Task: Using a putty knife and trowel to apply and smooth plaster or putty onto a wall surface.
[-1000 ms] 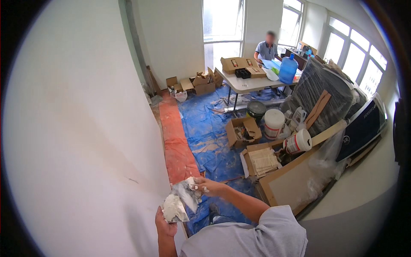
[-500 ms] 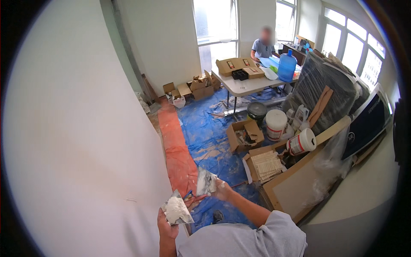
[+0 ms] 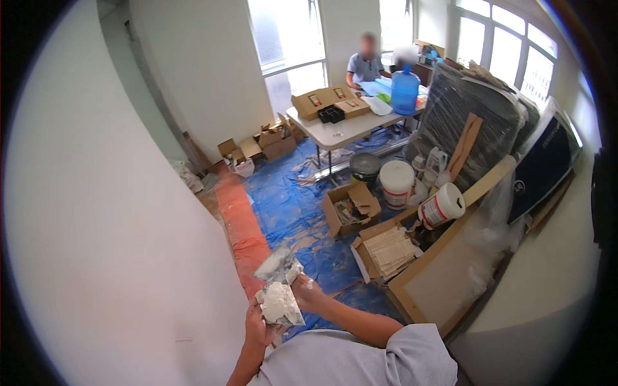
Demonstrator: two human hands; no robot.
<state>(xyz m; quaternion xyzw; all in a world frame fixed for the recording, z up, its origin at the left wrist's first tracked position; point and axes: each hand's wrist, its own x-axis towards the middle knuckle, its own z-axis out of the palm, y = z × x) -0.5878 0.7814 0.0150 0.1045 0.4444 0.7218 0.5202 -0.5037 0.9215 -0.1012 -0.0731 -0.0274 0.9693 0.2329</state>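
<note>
- Moved since half a second ago: the right blade [image 3: 273, 260], then held apart to the right of the left one, has swung back leftward, and the room has slid left in view.
- Clasped in the right grip [image 3: 308, 293] is that right blade, a flat metal sheet smeared white, reaching leftward from the fingers.
- Fingers of the left grip [image 3: 259, 327] are closed around the edge of the left blade [image 3: 298, 315], which bears a thick heap of white paste [image 3: 279, 301], just left of the right grip.
- Whether the two blades touch, I cannot tell; the right one lies just beyond the heap.
- Left of both grips rises a white wall [image 3: 129, 244].
- Beyond the grips, an orange sheet [image 3: 241, 219] runs beside a blue tarp [image 3: 280, 186].
- Right of the right grip, a carton of pale strips [image 3: 388, 251] sits near a tilted white bucket [image 3: 443, 206].
- Well beyond the right grip, a table [image 3: 347, 130] carries a blue water bottle [image 3: 405, 93]; a person [image 3: 365, 67] is behind it.
</note>
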